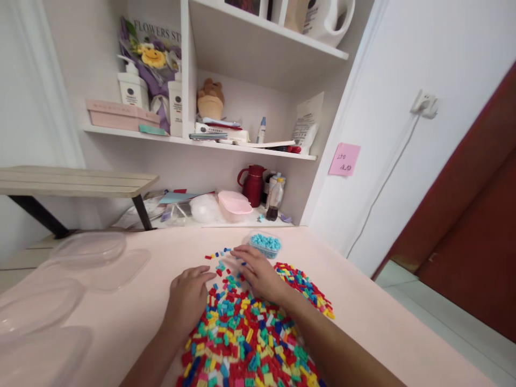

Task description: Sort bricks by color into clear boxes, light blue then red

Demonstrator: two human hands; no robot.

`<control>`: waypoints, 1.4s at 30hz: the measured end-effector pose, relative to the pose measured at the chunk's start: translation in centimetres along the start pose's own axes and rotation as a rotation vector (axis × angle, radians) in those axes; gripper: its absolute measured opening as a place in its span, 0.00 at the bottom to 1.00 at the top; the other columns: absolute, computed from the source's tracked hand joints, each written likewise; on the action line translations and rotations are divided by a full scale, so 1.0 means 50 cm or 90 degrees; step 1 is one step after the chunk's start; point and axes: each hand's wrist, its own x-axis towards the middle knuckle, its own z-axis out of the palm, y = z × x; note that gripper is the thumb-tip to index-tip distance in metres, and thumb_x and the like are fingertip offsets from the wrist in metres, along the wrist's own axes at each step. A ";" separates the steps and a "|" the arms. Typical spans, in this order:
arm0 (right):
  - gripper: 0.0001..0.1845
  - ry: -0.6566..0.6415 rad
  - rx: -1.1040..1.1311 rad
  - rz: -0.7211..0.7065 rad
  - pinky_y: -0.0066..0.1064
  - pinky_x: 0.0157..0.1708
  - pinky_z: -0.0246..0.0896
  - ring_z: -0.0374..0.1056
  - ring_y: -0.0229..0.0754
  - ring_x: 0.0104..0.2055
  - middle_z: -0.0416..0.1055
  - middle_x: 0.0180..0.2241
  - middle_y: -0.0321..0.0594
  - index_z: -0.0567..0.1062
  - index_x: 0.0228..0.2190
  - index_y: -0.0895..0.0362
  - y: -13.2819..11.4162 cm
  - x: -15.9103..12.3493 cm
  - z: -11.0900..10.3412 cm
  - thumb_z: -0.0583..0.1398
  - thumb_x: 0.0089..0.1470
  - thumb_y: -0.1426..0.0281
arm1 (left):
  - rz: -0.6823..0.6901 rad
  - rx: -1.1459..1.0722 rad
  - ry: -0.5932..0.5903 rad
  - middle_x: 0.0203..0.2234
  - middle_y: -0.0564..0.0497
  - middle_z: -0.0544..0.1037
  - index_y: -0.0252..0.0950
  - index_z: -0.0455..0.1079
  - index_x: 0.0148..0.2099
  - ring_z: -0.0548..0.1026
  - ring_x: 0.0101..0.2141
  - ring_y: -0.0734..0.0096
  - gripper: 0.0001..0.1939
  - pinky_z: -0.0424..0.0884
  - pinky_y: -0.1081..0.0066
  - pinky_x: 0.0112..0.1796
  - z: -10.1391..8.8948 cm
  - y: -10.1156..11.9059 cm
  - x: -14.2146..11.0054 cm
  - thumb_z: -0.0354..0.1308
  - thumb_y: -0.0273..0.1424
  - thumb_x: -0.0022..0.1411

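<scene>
A wide pile of small toy building bricks in red, yellow, green, blue and other colours spreads over the pink tabletop. At the pile's left edge rests my left hand, open, its fingers pointing toward the loose bricks. My right hand reaches over the far end of the pile with its fingers spread, the tips close to a few scattered bricks. Just beyond it stands a clear plastic box holding light blue bricks. I see no brick gripped in either hand.
A second heap of mixed bricks lies right of my right forearm. Clear plastic containers and lids sit on the left. Behind are a pink basin, a red jug, a dark-liquid bottle and a wooden stand.
</scene>
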 end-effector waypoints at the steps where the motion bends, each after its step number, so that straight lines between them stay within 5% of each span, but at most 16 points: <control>1: 0.25 -0.042 -0.018 -0.012 0.41 0.61 0.52 0.58 0.46 0.62 0.61 0.61 0.46 0.65 0.59 0.52 -0.007 -0.003 0.009 0.54 0.61 0.68 | 0.004 0.004 -0.006 0.52 0.54 0.77 0.47 0.78 0.47 0.71 0.54 0.64 0.23 0.62 0.58 0.55 0.000 0.001 -0.001 0.48 0.21 0.59; 6: 0.28 -0.184 -0.102 -0.017 0.50 0.63 0.43 0.51 0.52 0.66 0.58 0.64 0.45 0.61 0.63 0.50 -0.016 -0.014 0.028 0.55 0.63 0.60 | 0.020 0.008 -0.029 0.54 0.55 0.76 0.50 0.76 0.51 0.70 0.55 0.64 0.26 0.59 0.56 0.56 -0.002 0.007 -0.002 0.47 0.20 0.59; 11: 0.16 -0.130 -0.029 -0.029 0.39 0.58 0.54 0.66 0.44 0.55 0.74 0.51 0.41 0.76 0.49 0.51 -0.014 -0.003 0.020 0.54 0.64 0.65 | 0.031 0.006 -0.046 0.53 0.57 0.77 0.52 0.75 0.52 0.69 0.56 0.64 0.26 0.58 0.56 0.57 -0.004 0.008 -0.003 0.46 0.21 0.61; 17: 0.17 -0.089 0.038 -0.026 0.32 0.49 0.62 0.72 0.41 0.43 0.79 0.38 0.39 0.80 0.36 0.54 -0.022 0.003 0.011 0.52 0.65 0.66 | 0.033 -0.009 -0.029 0.52 0.56 0.77 0.50 0.76 0.50 0.70 0.55 0.65 0.25 0.59 0.57 0.56 -0.002 0.008 -0.003 0.46 0.21 0.61; 21: 0.15 -0.051 0.052 0.023 0.35 0.52 0.61 0.70 0.43 0.48 0.77 0.46 0.40 0.76 0.48 0.53 -0.019 -0.003 0.017 0.53 0.64 0.66 | 0.019 -0.007 -0.013 0.53 0.53 0.77 0.47 0.76 0.50 0.71 0.54 0.66 0.24 0.59 0.58 0.56 0.003 0.006 -0.003 0.46 0.21 0.61; 27: 0.27 -0.068 0.003 0.032 0.44 0.62 0.50 0.56 0.48 0.64 0.62 0.62 0.45 0.62 0.62 0.52 -0.003 -0.008 0.030 0.54 0.63 0.64 | 0.033 0.017 -0.056 0.57 0.55 0.74 0.49 0.72 0.55 0.66 0.59 0.62 0.29 0.56 0.53 0.59 0.007 0.002 -0.002 0.45 0.19 0.60; 34: 0.24 -0.076 0.048 0.086 0.36 0.57 0.58 0.66 0.44 0.56 0.70 0.55 0.44 0.67 0.58 0.55 -0.002 0.010 0.018 0.51 0.61 0.71 | 0.067 -0.024 -0.079 0.57 0.57 0.73 0.52 0.73 0.54 0.65 0.60 0.64 0.33 0.54 0.51 0.60 0.005 0.000 -0.007 0.45 0.15 0.56; 42: 0.26 -0.162 -0.205 0.029 0.33 0.46 0.63 0.71 0.46 0.47 0.73 0.47 0.44 0.69 0.56 0.49 -0.025 0.087 0.040 0.58 0.57 0.75 | -0.017 -0.104 0.019 0.47 0.50 0.80 0.41 0.79 0.42 0.74 0.50 0.69 0.23 0.66 0.63 0.55 -0.001 -0.007 0.007 0.46 0.16 0.58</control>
